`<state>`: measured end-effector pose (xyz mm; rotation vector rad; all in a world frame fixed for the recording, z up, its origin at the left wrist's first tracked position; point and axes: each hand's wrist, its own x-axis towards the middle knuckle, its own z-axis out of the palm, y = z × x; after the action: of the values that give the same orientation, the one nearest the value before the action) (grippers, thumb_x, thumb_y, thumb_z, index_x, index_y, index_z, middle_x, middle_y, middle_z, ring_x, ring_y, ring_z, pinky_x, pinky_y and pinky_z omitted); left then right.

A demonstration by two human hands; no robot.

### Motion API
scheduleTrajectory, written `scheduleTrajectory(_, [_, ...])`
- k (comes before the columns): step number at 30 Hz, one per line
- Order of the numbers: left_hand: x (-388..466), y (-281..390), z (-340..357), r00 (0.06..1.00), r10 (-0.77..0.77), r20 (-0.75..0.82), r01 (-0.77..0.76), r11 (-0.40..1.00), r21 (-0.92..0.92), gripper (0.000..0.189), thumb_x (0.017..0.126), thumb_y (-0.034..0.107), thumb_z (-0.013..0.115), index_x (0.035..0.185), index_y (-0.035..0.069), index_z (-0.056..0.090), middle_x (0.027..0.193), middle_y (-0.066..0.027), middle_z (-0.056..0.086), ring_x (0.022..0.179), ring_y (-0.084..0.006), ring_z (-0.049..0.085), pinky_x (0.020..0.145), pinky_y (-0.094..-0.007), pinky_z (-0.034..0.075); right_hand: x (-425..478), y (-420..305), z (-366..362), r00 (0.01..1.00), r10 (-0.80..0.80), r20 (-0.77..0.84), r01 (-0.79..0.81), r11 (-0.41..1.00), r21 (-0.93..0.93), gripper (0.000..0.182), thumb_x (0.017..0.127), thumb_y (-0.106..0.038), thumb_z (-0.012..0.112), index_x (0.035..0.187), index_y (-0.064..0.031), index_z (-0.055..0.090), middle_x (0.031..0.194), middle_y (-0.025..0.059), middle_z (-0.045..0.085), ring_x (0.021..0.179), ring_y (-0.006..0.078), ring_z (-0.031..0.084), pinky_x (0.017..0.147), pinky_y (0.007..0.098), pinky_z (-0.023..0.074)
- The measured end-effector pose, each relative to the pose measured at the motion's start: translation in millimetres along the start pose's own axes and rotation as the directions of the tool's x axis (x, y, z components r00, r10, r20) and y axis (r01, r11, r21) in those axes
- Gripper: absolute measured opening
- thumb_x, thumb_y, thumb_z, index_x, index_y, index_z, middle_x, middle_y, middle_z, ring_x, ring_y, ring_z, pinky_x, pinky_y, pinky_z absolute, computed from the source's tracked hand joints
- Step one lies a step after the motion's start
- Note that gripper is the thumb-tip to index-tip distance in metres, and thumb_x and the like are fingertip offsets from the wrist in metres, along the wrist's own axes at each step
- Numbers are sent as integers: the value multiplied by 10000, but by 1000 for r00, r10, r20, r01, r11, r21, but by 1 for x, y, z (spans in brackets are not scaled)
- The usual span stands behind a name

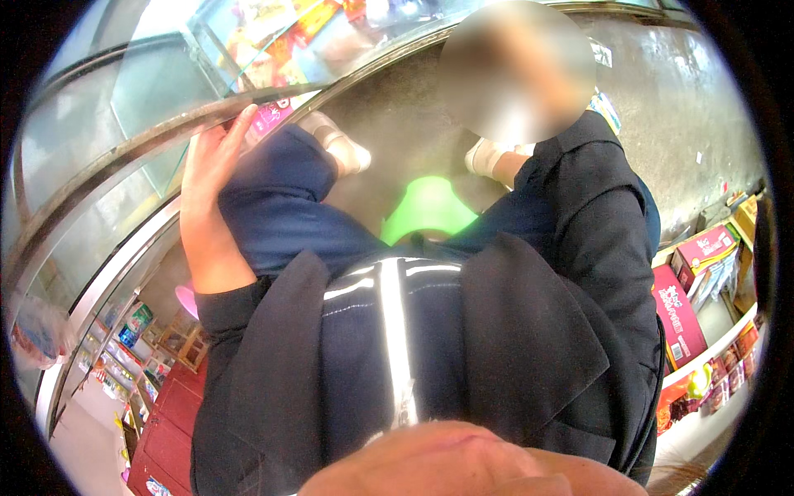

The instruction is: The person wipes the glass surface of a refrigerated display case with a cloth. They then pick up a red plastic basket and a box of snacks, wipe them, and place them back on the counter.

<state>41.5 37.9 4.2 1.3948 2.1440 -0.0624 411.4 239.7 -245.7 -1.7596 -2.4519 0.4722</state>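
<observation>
My left hand (217, 149) is at the metal rail (155, 124) of a glass display case, with the thumb along its near side. The other fingers pass behind the rail and are mostly hidden. Just beside the thumb is a pink printed package (271, 118). My right arm, in a black sleeve (598, 211), reaches forward over my right thigh. A round blurred patch (517, 71) covers its end, so my right hand and anything in it cannot be made out. Between my legs shows a light green plastic stool (428, 208).
Colourful packets (310, 25) lie behind the case's glass. To the right, a shelf holds red cartons (679, 316) and hanging snack packets (732, 366). A dark red cabinet (170, 421) stands at lower left. My shoes (350, 155) rest on the concrete floor (397, 105).
</observation>
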Motion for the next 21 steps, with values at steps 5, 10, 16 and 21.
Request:
scheduleTrajectory(5, [0,3,2,999,33,-43,-35,998,-50,494,884,416,563,1047,-47,620,951,-169,667,905,-219,613,826,-323,439,-18,-52,25,992,93,90,-90,995,-34,209,780,-166,513,959,-157,619,1006,99,585,820,302,637,701,426,500])
scheduleTrajectory(10, [-2,-1,5,993,96,-72,-101,993,-65,480,898,402,551,1075,-40,610,949,-157,668,911,-216,610,833,-324,438,-62,-165,29,950,-102,294,36,974,222,223,766,-118,545,983,-82,579,1005,158,567,885,359,597,766,447,483])
scheduleTrajectory(16, [2,-4,10,993,50,-111,-72,976,-204,431,881,361,575,1020,-46,612,852,-220,623,783,-237,590,757,-339,441,-76,-187,94,960,-272,69,240,923,301,256,780,-196,575,1034,-185,592,1090,38,544,896,259,614,743,393,508])
scheduleTrajectory(21, [3,-4,7,996,19,-83,-29,991,-133,424,886,352,572,996,-56,611,815,-212,613,751,-220,567,739,-340,439,-43,-119,34,971,-206,123,169,951,259,245,778,-244,605,1018,-198,622,1016,48,609,964,258,613,768,407,504])
